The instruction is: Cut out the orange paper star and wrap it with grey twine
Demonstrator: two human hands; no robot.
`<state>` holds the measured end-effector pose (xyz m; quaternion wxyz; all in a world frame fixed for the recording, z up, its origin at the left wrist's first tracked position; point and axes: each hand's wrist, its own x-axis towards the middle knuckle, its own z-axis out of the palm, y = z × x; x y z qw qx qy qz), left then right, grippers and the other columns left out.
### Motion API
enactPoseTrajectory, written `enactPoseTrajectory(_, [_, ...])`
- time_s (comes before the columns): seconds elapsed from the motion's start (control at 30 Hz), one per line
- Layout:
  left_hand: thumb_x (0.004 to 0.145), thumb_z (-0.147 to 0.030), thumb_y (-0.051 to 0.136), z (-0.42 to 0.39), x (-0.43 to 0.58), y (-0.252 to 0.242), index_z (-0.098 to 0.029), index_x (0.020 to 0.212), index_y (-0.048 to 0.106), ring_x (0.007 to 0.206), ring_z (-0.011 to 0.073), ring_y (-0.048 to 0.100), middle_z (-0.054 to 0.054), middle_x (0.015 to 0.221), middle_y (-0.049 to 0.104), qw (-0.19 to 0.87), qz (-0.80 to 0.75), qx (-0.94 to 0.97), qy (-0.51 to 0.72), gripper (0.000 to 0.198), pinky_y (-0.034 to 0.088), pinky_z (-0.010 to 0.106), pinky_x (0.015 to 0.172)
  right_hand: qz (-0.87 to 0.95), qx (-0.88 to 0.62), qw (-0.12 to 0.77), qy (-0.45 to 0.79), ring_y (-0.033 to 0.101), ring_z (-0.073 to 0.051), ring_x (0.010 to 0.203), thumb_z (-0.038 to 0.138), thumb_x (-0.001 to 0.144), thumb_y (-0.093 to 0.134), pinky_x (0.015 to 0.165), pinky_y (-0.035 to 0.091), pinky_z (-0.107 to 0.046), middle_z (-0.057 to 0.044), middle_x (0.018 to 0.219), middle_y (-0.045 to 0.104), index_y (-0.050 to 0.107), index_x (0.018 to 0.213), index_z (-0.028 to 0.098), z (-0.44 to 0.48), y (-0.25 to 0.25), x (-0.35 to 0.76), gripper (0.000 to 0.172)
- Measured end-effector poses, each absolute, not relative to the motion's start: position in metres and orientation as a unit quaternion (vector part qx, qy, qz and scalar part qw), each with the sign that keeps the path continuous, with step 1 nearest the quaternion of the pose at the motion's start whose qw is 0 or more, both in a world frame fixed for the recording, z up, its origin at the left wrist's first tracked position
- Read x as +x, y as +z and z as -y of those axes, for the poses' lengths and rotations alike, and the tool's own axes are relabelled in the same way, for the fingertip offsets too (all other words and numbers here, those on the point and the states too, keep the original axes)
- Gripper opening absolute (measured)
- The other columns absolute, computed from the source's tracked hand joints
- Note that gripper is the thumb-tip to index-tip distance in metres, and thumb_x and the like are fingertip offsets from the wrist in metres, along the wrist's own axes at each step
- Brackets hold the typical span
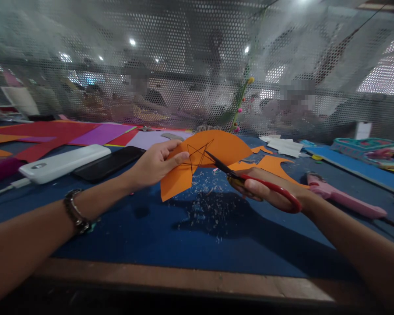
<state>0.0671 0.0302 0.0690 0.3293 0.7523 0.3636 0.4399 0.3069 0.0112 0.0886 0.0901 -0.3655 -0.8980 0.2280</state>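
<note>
My left hand (159, 162) pinches a sheet of orange paper (228, 146) by its left part, thumb on the near face. A star (198, 153) is drawn on that paper in dark lines, and the sheet has a curved upper edge and a flap pointing down at the left. My right hand (258, 186) grips red-handled scissors (276, 186), fingers wrapped round the handles. The dark blades lie against the paper at the star's right side; whether they are apart I cannot tell. Small pale scraps (213, 205) lie scattered on the blue table (144, 245) below.
Left of my hands lie a white power bank (65, 162) with a cable, a black phone (110, 164) and coloured sheets (49, 131). Orange offcuts (276, 166), a pink glue gun (348, 197) and a teal basket (364, 146) are at right. A perforated metal screen (184, 65) stands behind.
</note>
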Motion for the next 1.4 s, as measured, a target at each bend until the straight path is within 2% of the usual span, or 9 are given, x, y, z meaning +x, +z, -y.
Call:
enactPoseTrajectory(0.13, [0.077,-0.034,0.051,-0.0314,0.0665,0.0672,-0.017,0.097,0.059,0.067,0.0142,0.063,0.002,0.078,0.068,0.333,-0.352,0.755,0.441,0.028,0.05,0.018,0.053,0.902,-0.367,0.09,0.207,0.034,-0.01,0.051,0.077,0.071,0.01,0.046,0.031,-0.027,-0.001,0.06,0.037,0.032,0.063,0.02,-0.0125,0.0879,0.3074,0.062])
enactPoseTrajectory(0.27, [0.078,-0.034,0.051,-0.0313,0.0655,0.0664,-0.017,0.099,0.058,0.062,0.0128,0.063,0.001,0.074,0.068,0.338,-0.352,0.754,0.439,0.028,0.047,0.016,0.047,0.906,-0.369,0.088,0.188,0.036,-0.012,0.053,0.076,0.071,0.013,0.051,0.032,-0.029,-0.002,0.062,0.04,0.035,0.064,0.018,-0.011,0.0908,0.3053,0.062])
enactPoseTrajectory(0.57, [0.077,-0.034,0.051,-0.0309,0.0661,0.0682,-0.015,0.099,0.058,0.063,0.0134,0.063,0.001,0.075,0.068,0.341,-0.366,0.744,0.442,0.029,0.048,0.016,0.048,0.902,-0.366,0.085,0.212,0.032,-0.009,0.049,0.077,0.07,0.013,0.045,0.029,-0.026,0.0,0.059,0.035,0.033,0.063,0.019,-0.0082,0.0933,0.3041,0.062])
enactPoseTrajectory(0.8, [0.077,-0.033,0.052,-0.0292,0.0657,0.0693,-0.015,0.091,0.057,0.058,0.0103,0.061,-0.001,0.069,0.066,0.361,-0.362,0.739,0.44,0.023,0.047,0.013,0.046,0.898,-0.36,0.089,0.237,0.031,-0.009,0.049,0.077,0.071,0.014,0.043,0.029,-0.024,0.0,0.059,0.035,0.032,0.061,0.02,-0.0117,0.0891,0.3074,0.06])
enactPoseTrajectory(0.97, [0.077,-0.029,0.052,-0.0291,0.0662,0.07,-0.016,0.078,0.053,0.056,0.0081,0.059,-0.004,0.063,0.061,0.357,-0.35,0.741,0.449,0.014,0.045,0.011,0.046,0.902,-0.348,0.099,0.234,0.033,-0.01,0.05,0.077,0.071,0.013,0.044,0.031,-0.025,-0.001,0.06,0.037,0.033,0.062,0.02,-0.0144,0.0886,0.3096,0.061])
enactPoseTrajectory(1.23, [0.078,-0.031,0.051,-0.031,0.0651,0.0673,-0.014,0.088,0.056,0.06,0.0082,0.058,0.0,0.078,0.065,0.33,-0.344,0.76,0.441,0.02,0.045,0.013,0.048,0.901,-0.354,0.099,0.23,0.033,-0.009,0.047,0.076,0.071,0.014,0.042,0.03,-0.024,0.0,0.059,0.036,0.034,0.062,0.019,-0.0143,0.0874,0.3075,0.061])
enactPoseTrajectory(1.4, [0.078,-0.03,0.05,-0.0305,0.0654,0.0678,-0.015,0.087,0.056,0.059,0.0079,0.058,-0.001,0.079,0.065,0.335,-0.341,0.761,0.438,0.019,0.045,0.013,0.049,0.903,-0.353,0.097,0.226,0.032,-0.009,0.046,0.077,0.07,0.014,0.042,0.029,-0.025,0.0,0.058,0.035,0.034,0.06,0.019,-0.013,0.0884,0.3063,0.062])
